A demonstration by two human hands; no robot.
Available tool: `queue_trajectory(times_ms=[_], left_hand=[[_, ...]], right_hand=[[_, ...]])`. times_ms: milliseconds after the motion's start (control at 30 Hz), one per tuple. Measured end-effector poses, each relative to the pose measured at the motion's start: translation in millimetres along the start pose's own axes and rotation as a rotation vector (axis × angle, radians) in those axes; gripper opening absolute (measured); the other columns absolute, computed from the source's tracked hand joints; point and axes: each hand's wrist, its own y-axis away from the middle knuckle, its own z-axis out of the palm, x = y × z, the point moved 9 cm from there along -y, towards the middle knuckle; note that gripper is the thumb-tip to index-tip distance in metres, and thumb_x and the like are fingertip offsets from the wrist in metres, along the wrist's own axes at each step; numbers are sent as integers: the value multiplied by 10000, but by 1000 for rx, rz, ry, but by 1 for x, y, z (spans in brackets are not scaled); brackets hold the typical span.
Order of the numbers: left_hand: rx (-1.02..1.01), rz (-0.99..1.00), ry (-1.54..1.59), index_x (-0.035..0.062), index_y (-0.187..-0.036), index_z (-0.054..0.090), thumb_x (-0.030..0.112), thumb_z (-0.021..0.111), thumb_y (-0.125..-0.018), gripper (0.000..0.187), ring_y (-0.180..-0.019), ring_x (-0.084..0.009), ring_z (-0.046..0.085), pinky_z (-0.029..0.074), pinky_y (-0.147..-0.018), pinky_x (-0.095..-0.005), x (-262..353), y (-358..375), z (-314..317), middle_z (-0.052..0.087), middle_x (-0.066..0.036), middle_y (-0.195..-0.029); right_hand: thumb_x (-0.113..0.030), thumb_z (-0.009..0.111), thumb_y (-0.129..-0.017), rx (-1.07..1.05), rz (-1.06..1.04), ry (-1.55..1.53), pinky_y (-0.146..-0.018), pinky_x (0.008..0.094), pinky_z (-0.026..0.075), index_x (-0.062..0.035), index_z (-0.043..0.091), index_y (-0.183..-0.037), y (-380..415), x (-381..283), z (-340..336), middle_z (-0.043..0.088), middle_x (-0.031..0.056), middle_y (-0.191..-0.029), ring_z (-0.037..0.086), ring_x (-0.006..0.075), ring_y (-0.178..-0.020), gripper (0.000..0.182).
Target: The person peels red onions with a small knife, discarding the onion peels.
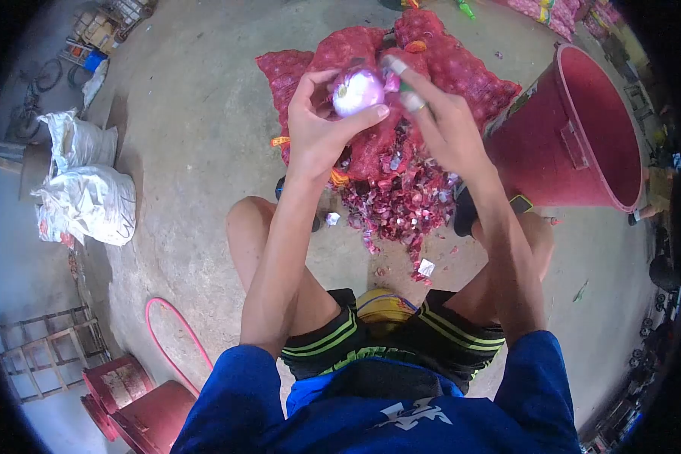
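Surroundings: concrete flr point(181, 212). Heap of onion skins point(401, 204) on flr btwn the person's feet, loose bits trailing toward the seat; two small wht scraps point(426, 268) lie nr it. Filled red mesh sacks point(461, 64) directly beyond heap; hands and onion block part of the view of them. L side: wht bulk sacks point(91, 204), bicycle point(34, 102) farther back, slatted frame point(49, 352) lower down. Pink hose point(157, 321) loops on flr, well apart from heap.

Grip: L hand point(318, 113) closed round one onion point(358, 93), thumb along near side, fingers curled behind; onion held up in front of the mesh sacks, clear of flr. Surface pale w/ purple streaks, glossy. R hand point(450, 129) just beside onion, fingers part bent, wht bands on fingertips; motion blur. Small green item point(407, 89) shows at R fingers; ID and firmness of hold can't be told.

Containers: lg red tub point(530, 151) stands R of mesh sacks, inner wall seen, bottom out of sight. Mesh sacks packed w/ round onions, yellow-orange ties point(280, 141) visible. Red buckets point(155, 416) lower L; contents can't be told.
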Motion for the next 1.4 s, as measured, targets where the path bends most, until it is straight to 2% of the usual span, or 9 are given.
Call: queue_trajectory(times_ms=[133,400,600,867,1033,1133,1167,1233,1400], left_hand=[[-85,-18,112,7,-1341,598,22,946,-764,674,-1167,-190,683,568,-1006,-355,0,2,4,704,-104,-1256],[-221,-348,736,68,-1519,528,453,567,-1088,579,-1334,-363,621,516,-1087,-417,-26,7,22,642,-140,-1451],[-154,-301,758,89,-1515,532,403,559,-1113,511,-1408,-319,562,504,-1112,-417,-21,-1,2,633,-127,-1467],[-166,-323,743,173,-1383,563,245,648,-1078,325,-1294,-223,640,499,-1155,-490,-21,5,16,670,-41,-1372],[-158,-262,617,132,-1429,579,294,630,-1085,384,-1359,-241,615,501,-1181,-502,-23,5,18,667,-75,-1423],[-89,-253,586,128,-1405,596,300,637,-1080,370,-1305,-232,646,542,-1119,-468,-26,3,15,694,-69,-1358],[-72,-309,610,130,-1396,604,318,652,-1070,379,-1269,-229,658,559,-1063,-445,-30,4,15,702,-67,-1326],[-57,-368,633,132,-1387,612,336,666,-1060,389,-1234,-226,669,576,-1007,-423,-37,5,15,710,-65,-1294],[-144,-424,760,122,-1348,641,404,754,-986,472,-1075,-204,693,554,-910,-389,-50,0,23,717,-48,-1255]], right_hand=[[-235,604,-1088,32,63,-2,-607,443,488,-203,579,-1570,-8,22,-8,571,213,-678,581,345,-534,483],[-255,600,-1094,114,150,36,-666,397,518,-194,602,-1550,-5,43,-9,641,205,-761,605,219,-601,460],[-304,608,-1109,-29,457,-218,-742,317,517,-95,511,-1611,0,73,-2,694,71,-907,591,118,-752,553],[-271,577,-1133,-151,288,-542,-642,239,414,-100,426,-1672,0,3,10,490,-39,-772,477,59,-677,585],[-211,561,-1134,-102,101,-474,-1032,320,533,-75,527,-1600,-7,-5,13,770,103,-1244,712,194,-1153,487],[-193,554,-1133,-90,104,-391,-1200,357,430,-48,588,-1538,-5,-10,11,675,127,-1499,605,219,-1402,431],[-193,554,-1133,-89,105,-391,-1200,357,430,-48,588,-1538,-5,-9,11,675,127,-1499,605,219,-1402,431],[-181,520,-1152,-92,130,-375,-641,212,394,-121,542,-1611,-5,0,13,588,-60,-911,447,27,-723,464],[-178,517,-1151,-33,128,-339,-659,219,407,-114,562,-1595,-8,10,12,629,-47,-972,454,31,-745,450]])
